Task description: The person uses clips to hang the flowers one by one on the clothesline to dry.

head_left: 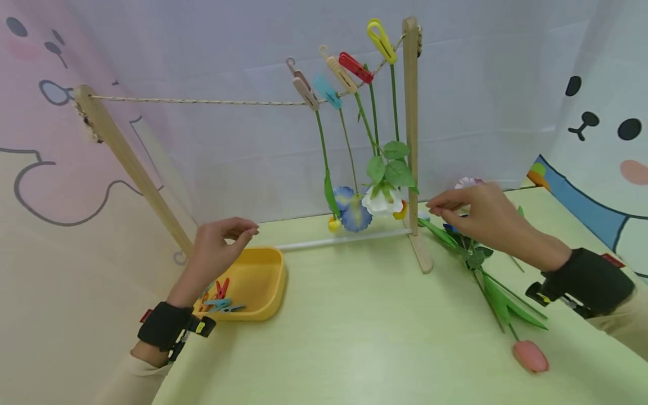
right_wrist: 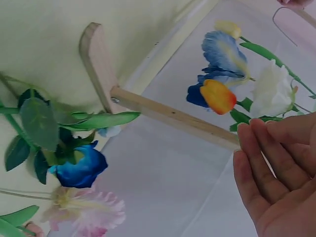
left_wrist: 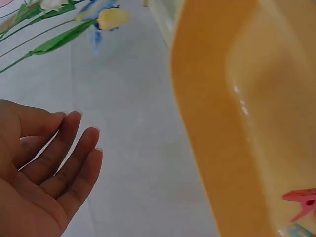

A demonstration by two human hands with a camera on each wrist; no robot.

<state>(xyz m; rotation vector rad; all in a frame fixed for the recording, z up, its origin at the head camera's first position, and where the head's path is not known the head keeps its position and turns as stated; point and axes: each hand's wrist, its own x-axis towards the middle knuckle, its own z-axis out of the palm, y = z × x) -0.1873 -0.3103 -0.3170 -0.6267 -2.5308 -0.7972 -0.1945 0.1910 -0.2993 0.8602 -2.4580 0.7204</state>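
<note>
My left hand point(head_left: 215, 250) hovers over the back of the yellow tray point(head_left: 277, 281), its fingers loosely bent and holding nothing. Inside the tray lie several clothespins point(head_left: 221, 304). To the right, my right hand point(head_left: 488, 216) is raised above artificial flowers on the table, also with nothing between its fingers. Among these are a blue rose point(right_wrist: 81, 165), a pink flower point(right_wrist: 94, 210) and a pink tulip point(head_left: 531, 356). Clothespins, including a yellow one point(head_left: 382, 40) and a red one point(head_left: 356, 67), hold flowers head-down on a rope. A white rose point(head_left: 381, 201) and blue iris point(head_left: 356, 215) hang there.
The rope point(head_left: 202, 102) runs between two wooden posts, the right post point(head_left: 411, 124) standing between the hanging flowers and my right hand. A white bar point(head_left: 344, 241) crosses low between them. Behind is a pale curtain point(head_left: 243, 157). The pale green table point(head_left: 354, 326) extends in front.
</note>
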